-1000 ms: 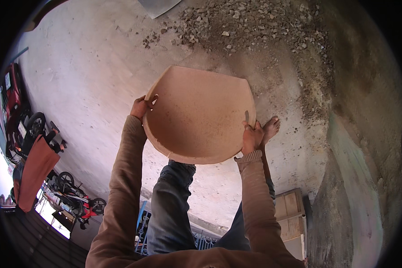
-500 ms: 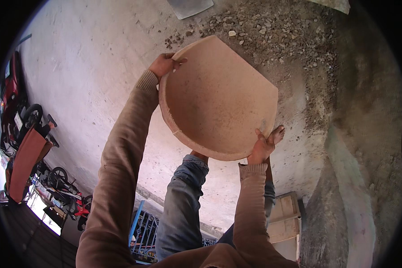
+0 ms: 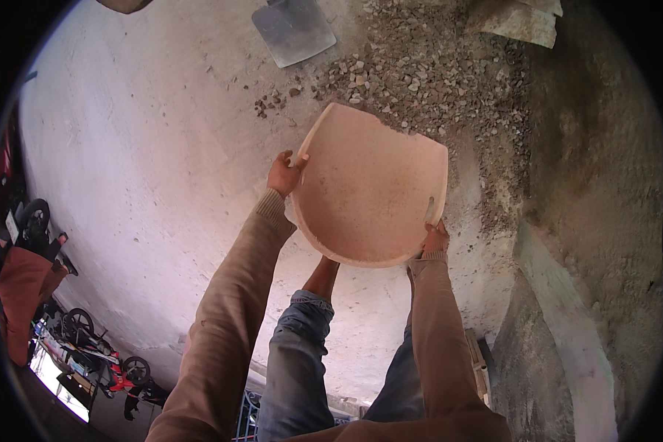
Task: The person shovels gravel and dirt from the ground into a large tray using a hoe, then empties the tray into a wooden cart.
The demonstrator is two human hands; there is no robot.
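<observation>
Pan (image 3: 368,191) swung round in your grip: half a second ago its straight lip slanted off to the right, and now it faces the gravel (image 3: 420,88), some stones seeming to overlap it, so the flat side is set against them. It is between the gravel and your legs (image 3: 296,361), over the pale floor (image 3: 162,169); whether its base touches down, I cannot tell. Your left hand (image 3: 283,175) pinches the left rim, thumb over the inside, other fingers partly hidden outside. Your right hand (image 3: 436,237) clasps the right rim just below the slot (image 3: 431,210); how its fingers lie underneath, I cannot tell. The pan is clay-coloured, dusty and speckled, a rounded bowl with one side cut straight. The gravel is loose and angular, the shovel blade (image 3: 293,31) beside it flat, grey and squarish, the floor scuffed and gritty
</observation>
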